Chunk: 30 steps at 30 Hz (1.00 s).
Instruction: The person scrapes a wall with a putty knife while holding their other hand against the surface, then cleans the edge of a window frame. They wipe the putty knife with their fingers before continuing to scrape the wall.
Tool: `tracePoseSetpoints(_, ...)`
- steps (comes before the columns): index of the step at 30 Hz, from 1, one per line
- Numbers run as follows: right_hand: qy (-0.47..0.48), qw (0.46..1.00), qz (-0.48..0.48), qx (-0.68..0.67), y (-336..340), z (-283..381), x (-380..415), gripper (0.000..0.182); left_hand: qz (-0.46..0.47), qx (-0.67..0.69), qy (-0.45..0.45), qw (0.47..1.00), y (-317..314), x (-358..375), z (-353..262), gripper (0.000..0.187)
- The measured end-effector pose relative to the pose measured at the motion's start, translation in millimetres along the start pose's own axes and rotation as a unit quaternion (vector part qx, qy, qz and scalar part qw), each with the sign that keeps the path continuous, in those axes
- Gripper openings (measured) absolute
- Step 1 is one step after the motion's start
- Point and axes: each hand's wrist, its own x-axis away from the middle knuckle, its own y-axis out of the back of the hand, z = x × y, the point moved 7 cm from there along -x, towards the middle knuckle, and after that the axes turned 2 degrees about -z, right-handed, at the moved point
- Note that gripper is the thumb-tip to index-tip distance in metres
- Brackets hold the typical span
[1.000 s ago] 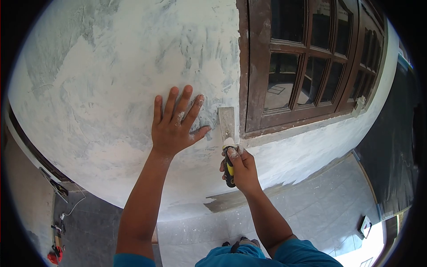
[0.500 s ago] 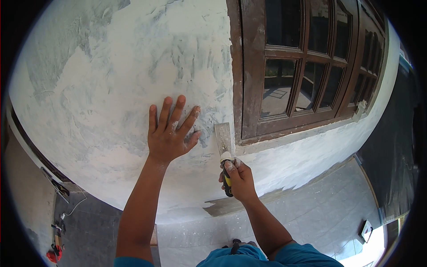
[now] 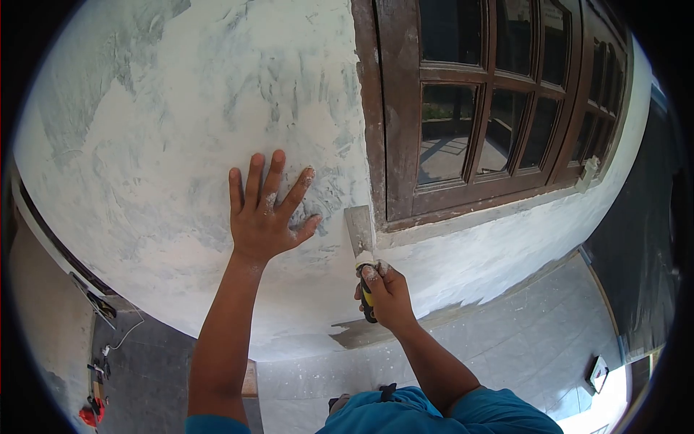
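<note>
My left hand [image 3: 266, 217] lies flat on the white, patchy plastered wall [image 3: 173, 145], fingers spread, with white smears on the index finger and thumb. To its right, my right hand [image 3: 389, 295] is wrapped round the black and yellow handle of a putty knife [image 3: 359, 233]. The knife's flat metal blade points up against the wall, just left of the lower left corner of the brown window frame [image 3: 399, 145]. White paste shows at the base of the blade and on my right thumb.
Glass panes fill the brown window at the upper right. Below the wall is a grey floor [image 3: 506, 340] with white specks. A white cable [image 3: 129, 334] and a red object [image 3: 90, 415] lie at the lower left. A dark sheet [image 3: 629, 239] stands at the right.
The wall and window have shifted slightly left and up in view. My left hand also appears a little further left, still flat. The putty knife remains in my right hand by the window corner.
</note>
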Motion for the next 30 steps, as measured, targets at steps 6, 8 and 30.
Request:
tracePoseSetpoints(6,-0.018,1.000,-0.015,-0.001,-5.0,14.1,-0.9,0.027,0.000,0.008,-0.004,1.000,1.4,0.9,-0.9,0.073)
tracePoseSetpoints(8,0.007,1.000,0.005,-0.002,-7.1,40.6,-11.2,0.029,0.008,0.014,-0.003,1.000,2.1,1.2,-0.8,0.073)
tracePoseSetpoints(30,0.002,0.992,-0.127,-0.011,-24.6,-6.4,14.1,0.033,0.036,0.060,-0.019,0.997,-3.1,3.9,1.3,0.098)
